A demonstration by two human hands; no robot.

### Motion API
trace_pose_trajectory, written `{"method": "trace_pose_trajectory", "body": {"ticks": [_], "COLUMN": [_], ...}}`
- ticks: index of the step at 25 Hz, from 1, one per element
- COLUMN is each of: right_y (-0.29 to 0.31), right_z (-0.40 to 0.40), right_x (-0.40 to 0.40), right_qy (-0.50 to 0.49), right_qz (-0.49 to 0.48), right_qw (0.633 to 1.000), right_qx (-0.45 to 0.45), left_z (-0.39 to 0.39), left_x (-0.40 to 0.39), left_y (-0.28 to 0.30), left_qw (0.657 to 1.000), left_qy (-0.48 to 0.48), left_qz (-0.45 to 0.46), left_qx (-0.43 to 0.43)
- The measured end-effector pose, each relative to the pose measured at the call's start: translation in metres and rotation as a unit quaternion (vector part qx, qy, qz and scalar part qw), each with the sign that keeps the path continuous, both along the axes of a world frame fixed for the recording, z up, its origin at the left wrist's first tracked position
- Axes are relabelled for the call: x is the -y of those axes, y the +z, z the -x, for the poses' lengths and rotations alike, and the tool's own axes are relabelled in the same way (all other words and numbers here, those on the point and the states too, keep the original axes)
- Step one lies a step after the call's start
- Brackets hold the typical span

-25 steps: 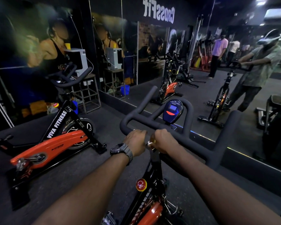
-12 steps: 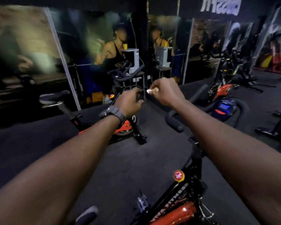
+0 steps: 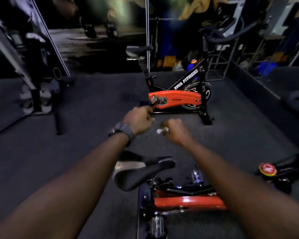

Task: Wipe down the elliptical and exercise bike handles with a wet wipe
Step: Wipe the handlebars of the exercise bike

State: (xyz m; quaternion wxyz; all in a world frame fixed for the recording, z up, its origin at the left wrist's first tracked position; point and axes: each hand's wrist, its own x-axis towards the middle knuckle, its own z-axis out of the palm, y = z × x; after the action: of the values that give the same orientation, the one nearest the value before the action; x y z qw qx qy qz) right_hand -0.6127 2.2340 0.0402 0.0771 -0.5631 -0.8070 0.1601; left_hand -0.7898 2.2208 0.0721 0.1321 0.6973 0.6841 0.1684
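Right hand (image 3: 175, 131): fingers curled in, pinching a small crumpled white wipe (image 3: 161, 130) at the thumb side. The wipe sticks out toward the left hand, in the air, touching no bike. Blur softens the fingertips; I can't tell how many fingers bear on it.

Left hand (image 3: 138, 120): fingers curled into a loose fist, nothing visibly in them. It sits just beside the right hand, a small gap between the two, not touching the wipe. A dark watch (image 3: 123, 131) is on the left wrist.

Both of my forearms reach forward from the bottom corners, bare, held out above the floor (image 3: 86, 109).

Below the arms: near bike (image 3: 188, 202), red casing and black frame, its black saddle (image 3: 141, 173) between my forearms and lower than the hands. A red knob (image 3: 267, 169) shows off to the right.

Beyond the hands: far bike (image 3: 176, 99), red casing, white "VIVA FITNESS" on the black frame, standing side-on on the dark floor, well apart from both hands. Its handlebars (image 3: 221, 36) are up at the top right, blurred.

Left side: a dark machine frame (image 3: 33, 80), too blurred to identify. The back wall is a smeared mural.
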Motion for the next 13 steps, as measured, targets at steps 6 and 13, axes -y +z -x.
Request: {"method": "trace_pose_trajectory", "body": {"ticks": [6, 13], "right_y": [-0.094, -0.100], "right_z": [0.085, 0.123], "right_x": [0.086, 0.095], "right_qy": [0.037, 0.076], "right_qz": [0.096, 0.050], "right_qw": [0.995, 0.995], "right_qx": [0.008, 0.030], "left_z": [0.059, 0.068], "left_x": [0.095, 0.116], "left_y": [-0.113, -0.147], "left_qw": [0.983, 0.988], "left_qy": [0.067, 0.098], "left_qz": [0.154, 0.115], "left_qx": [-0.069, 0.009]}}
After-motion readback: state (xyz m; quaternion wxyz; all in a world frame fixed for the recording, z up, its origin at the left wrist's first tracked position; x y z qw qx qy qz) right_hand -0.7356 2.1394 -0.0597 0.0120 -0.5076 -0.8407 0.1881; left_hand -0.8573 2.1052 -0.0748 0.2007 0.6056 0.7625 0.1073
